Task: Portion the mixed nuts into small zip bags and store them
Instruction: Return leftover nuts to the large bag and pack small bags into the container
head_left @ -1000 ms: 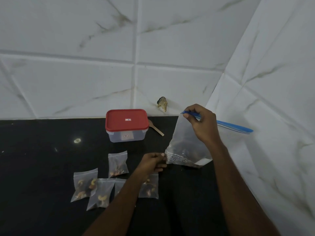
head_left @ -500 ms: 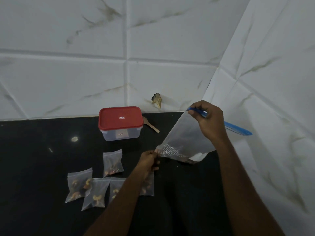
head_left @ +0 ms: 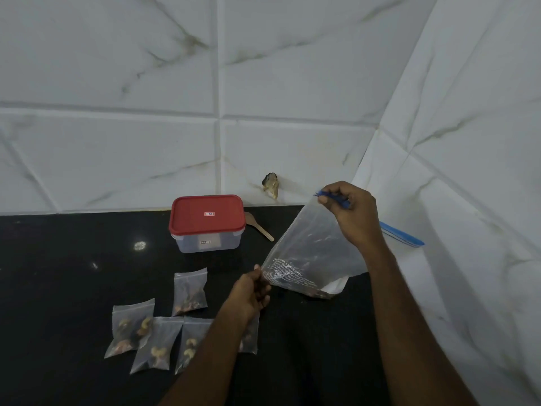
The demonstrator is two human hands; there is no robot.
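A large clear zip bag point(head_left: 313, 253) with a blue zip strip hangs tilted over the black counter point(head_left: 58, 273), with a few dark nuts at its bottom. My right hand point(head_left: 351, 215) pinches its blue top edge. My left hand point(head_left: 248, 291) grips its lower left corner. Several small zip bags of mixed nuts point(head_left: 133, 328) lie flat on the counter in front, one of them point(head_left: 189, 291) a little behind the others. My left forearm hides part of two of them.
A clear plastic box with a red lid point(head_left: 207, 222) stands shut near the back wall. A wooden spoon point(head_left: 259, 228) lies to its right. White marble-look tiled walls meet in a corner at the right. A small dark lump point(head_left: 270, 186) sticks to the back wall.
The large bag has been lifted and tilted, its bottom swinging up off the counter toward the left. My left hand moved from a small bag to the large bag's lower corner.
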